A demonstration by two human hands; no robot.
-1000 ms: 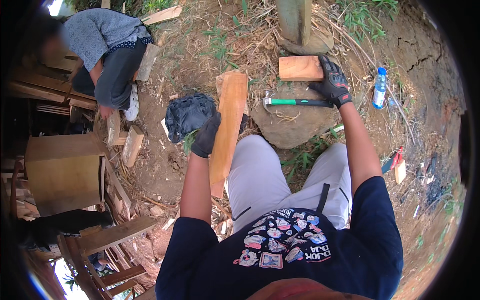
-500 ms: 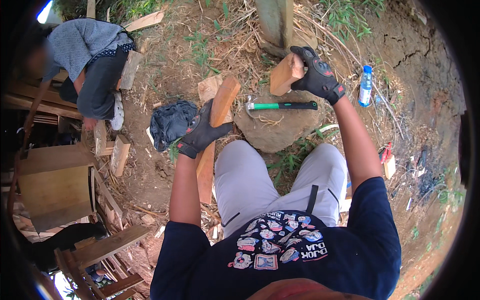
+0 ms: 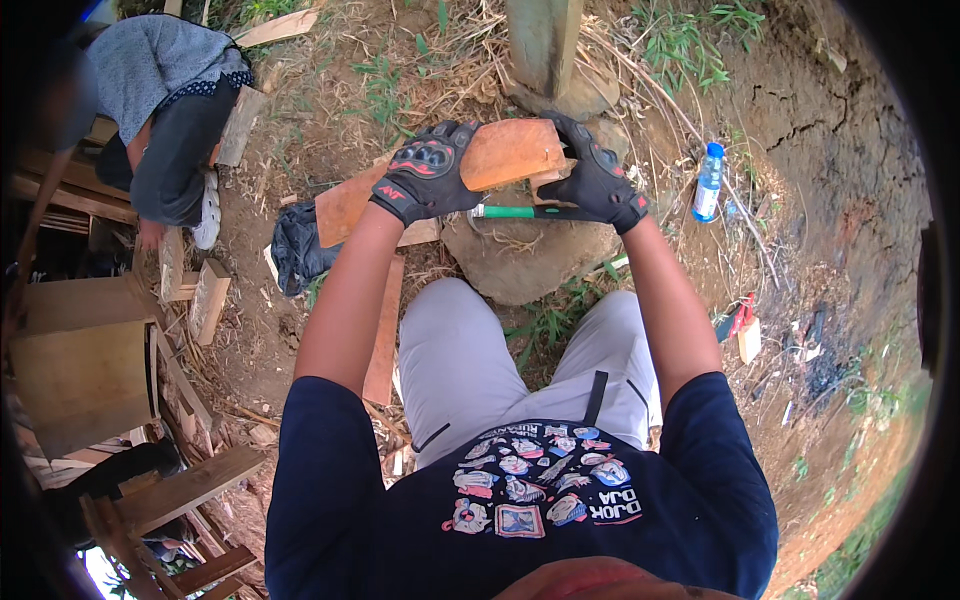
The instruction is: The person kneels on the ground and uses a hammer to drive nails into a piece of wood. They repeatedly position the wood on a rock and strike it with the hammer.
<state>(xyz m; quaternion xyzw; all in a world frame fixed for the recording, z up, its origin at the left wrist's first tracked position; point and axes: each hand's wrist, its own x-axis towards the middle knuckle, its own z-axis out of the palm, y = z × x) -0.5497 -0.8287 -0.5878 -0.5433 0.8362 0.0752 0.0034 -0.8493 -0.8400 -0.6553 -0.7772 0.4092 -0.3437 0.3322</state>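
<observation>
My left hand (image 3: 428, 172), in a black padded glove, is closed around a reddish-brown wooden plank (image 3: 515, 153). The plank lies slantwise across my front, its left part emerging below the wrist. At its right end, my right hand (image 3: 592, 178), gloved alike, is closed on a short wooden block (image 3: 552, 180), mostly hidden behind the plank and the fingers. Plank and block overlap in view; whether they touch I cannot tell. Beneath, a hammer (image 3: 506, 211) with a green and black handle rests on a flat stone (image 3: 530, 265), its black end partly covered by my right hand.
A black plastic bag (image 3: 297, 258) lies left of the plank, above another board (image 3: 384, 335). Ahead stands a wooden post (image 3: 543, 50). A blue-capped bottle (image 3: 708, 185) is at right. Another person (image 3: 170, 80) crouches at far left, near stacked timber and a wooden panel (image 3: 85, 375).
My hands have come together. The plank in my left hand has swung from steep to nearly level, and my right hand has brought the block left and down, behind the plank's end.
</observation>
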